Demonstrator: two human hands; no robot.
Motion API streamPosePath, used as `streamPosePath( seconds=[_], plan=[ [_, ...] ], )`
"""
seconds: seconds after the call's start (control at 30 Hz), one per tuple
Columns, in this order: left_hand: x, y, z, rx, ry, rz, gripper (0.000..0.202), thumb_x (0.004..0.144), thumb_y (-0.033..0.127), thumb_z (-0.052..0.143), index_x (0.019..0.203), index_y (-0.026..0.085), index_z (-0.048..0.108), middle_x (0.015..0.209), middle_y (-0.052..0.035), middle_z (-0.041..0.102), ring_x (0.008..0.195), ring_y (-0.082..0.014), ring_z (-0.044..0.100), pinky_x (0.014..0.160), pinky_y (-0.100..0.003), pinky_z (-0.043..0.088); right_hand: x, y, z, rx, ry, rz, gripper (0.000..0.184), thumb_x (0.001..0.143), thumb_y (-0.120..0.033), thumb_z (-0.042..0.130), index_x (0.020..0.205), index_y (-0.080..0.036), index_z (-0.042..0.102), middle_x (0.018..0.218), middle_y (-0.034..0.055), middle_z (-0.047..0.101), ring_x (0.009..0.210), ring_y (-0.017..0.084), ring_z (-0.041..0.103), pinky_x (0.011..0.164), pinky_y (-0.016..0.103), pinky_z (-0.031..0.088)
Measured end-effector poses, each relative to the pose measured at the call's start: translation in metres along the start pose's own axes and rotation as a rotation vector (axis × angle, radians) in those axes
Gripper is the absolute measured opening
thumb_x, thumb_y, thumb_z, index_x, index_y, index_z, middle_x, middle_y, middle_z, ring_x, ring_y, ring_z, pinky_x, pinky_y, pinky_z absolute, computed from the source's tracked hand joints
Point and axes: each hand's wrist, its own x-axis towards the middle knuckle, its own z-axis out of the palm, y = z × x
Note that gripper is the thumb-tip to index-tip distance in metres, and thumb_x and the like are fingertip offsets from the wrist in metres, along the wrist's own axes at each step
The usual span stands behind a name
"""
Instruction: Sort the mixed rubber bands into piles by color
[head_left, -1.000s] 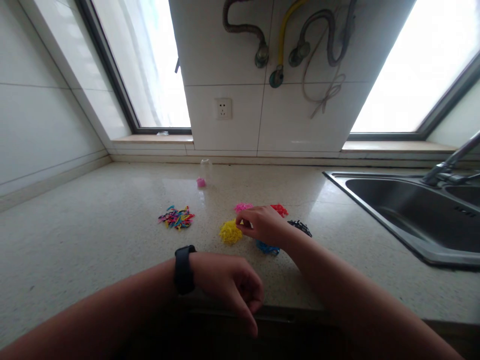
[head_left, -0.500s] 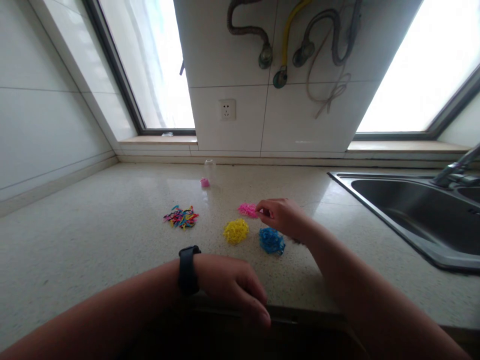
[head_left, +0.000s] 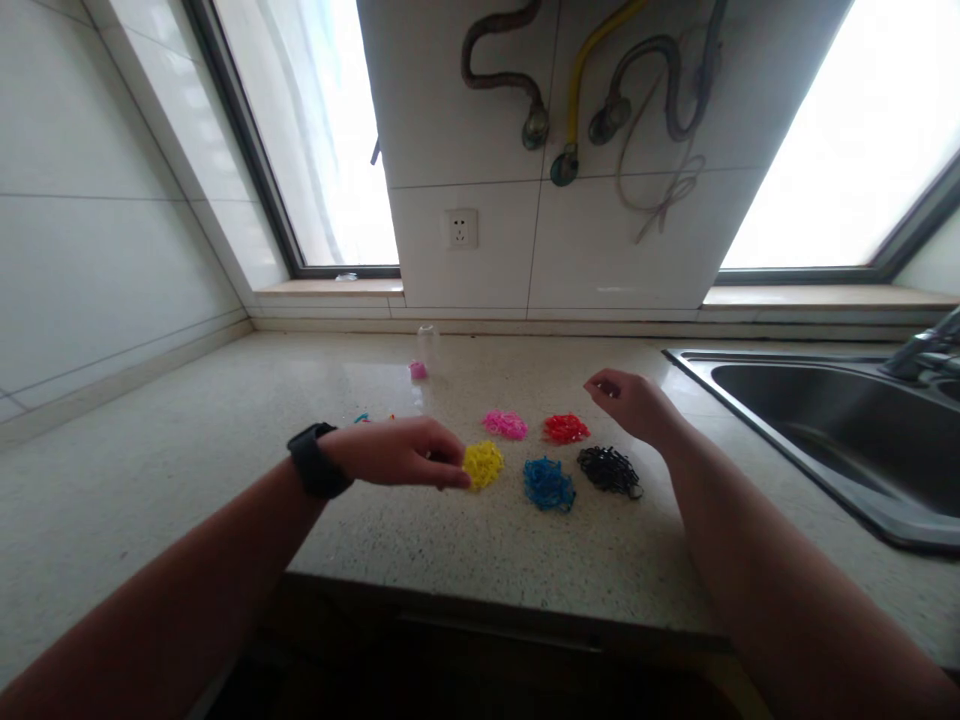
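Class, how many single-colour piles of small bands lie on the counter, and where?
5: pink pile and red pile in the far row; yellow pile, blue pile, black pile nearer. The left hand, at the yellow pile, may hide others.

Blown-out window backlight, dim foreground, warped edges
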Motion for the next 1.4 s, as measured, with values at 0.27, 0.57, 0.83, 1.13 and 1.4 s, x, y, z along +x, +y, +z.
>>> streamPosePath(
  seconds=[0.27,0.57,0.83,1.13,1.4],
  plan=[
    [-0.067,-0.091,-0.071,0.385,0.484,-0.459,0.045,0.088,0.059,0.055,0.077,0.016,0.06,0.064,0.0018,0.05,0.06,-0.0113,0.038,0.057,-0.026,0.027,0.002,0.023,0.009,0.038,-0.004,0.054,0.027,0.085,-0.04,0.057,0.09,-0.02,0.075,0.075,0.007,0.073,0.064,0.018,0.063,0.061,0.03,0.044],
    [-0.088,-0.16,-0.075,0.352,0.4,-0.681,0.048,0.069,0.059,0.066,0.088,0.016,0.073,0.08,-0.0044,0.071,0.075,-0.0189,0.058,0.064,-0.026,0.036,0.001,0.03,0.012,0.078,-0.02,0.083,0.029,0.085,-0.04,0.057,0.089,-0.019,0.076,0.076,0.008,0.073,0.063,0.019,0.062,0.061,0.031,0.045],
    [-0.085,-0.171,-0.07,0.348,0.384,-0.691,0.046,0.072,0.056,0.063,0.089,0.014,0.074,0.084,-0.006,0.073,0.077,-0.0203,0.061,0.067,-0.027,0.039,0.001,0.031,0.013,0.094,-0.049,0.091,0.029,0.085,-0.041,0.057,0.089,-0.018,0.075,0.077,0.0078,0.073,0.065,0.019,0.063,0.063,0.031,0.044],
    [-0.082,-0.177,-0.068,0.357,0.454,-0.663,0.044,0.072,0.055,0.06,0.086,0.016,0.073,0.081,-0.0057,0.073,0.076,-0.0215,0.063,0.067,-0.029,0.042,0.002,0.036,0.017,0.1,-0.068,0.103,0.031,0.084,-0.043,0.057,0.089,-0.019,0.075,0.072,0.0058,0.072,0.061,0.017,0.06,0.059,0.029,0.042],
    [-0.061,-0.128,-0.066,0.359,0.51,-0.499,0.044,0.083,0.055,0.056,0.092,0.015,0.071,0.08,-0.0042,0.07,0.071,-0.0167,0.058,0.066,-0.027,0.042,0.003,0.035,0.018,0.087,-0.089,0.093,0.03,0.084,-0.042,0.057,0.089,-0.019,0.075,0.072,0.0056,0.071,0.06,0.017,0.06,0.059,0.029,0.042]
  ],
)
